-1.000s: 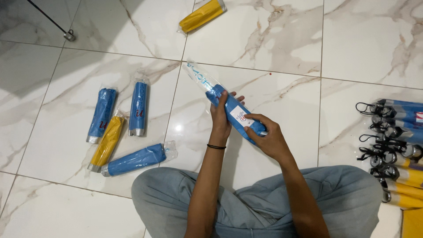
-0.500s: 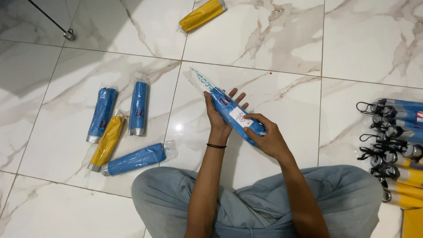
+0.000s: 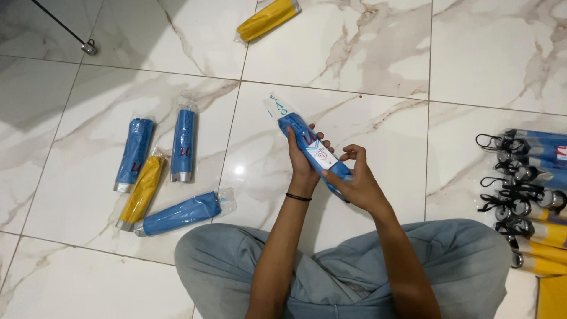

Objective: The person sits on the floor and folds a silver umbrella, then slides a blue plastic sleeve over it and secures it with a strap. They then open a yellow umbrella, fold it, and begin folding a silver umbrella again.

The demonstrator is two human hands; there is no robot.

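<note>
You held a blue folded umbrella (image 3: 310,150) in its clear plastic sleeve, above the marble floor (image 3: 378,65).

Your left hand (image 3: 302,160) wrapped its middle; your right hand (image 3: 353,182) closed around the lower end, fingertips apparently pinching the sleeve. The slick plastic could have slipped, dropping it towards your lap or the wrapped umbrellas (image 3: 155,171) at your left.

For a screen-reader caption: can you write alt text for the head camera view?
Seated on a marble tile floor, a person holds a blue folded umbrella in a clear sleeve with the left hand and right hand. Four bagged umbrellas lie left, a yellow one ahead, and unbagged umbrellas right.
</note>
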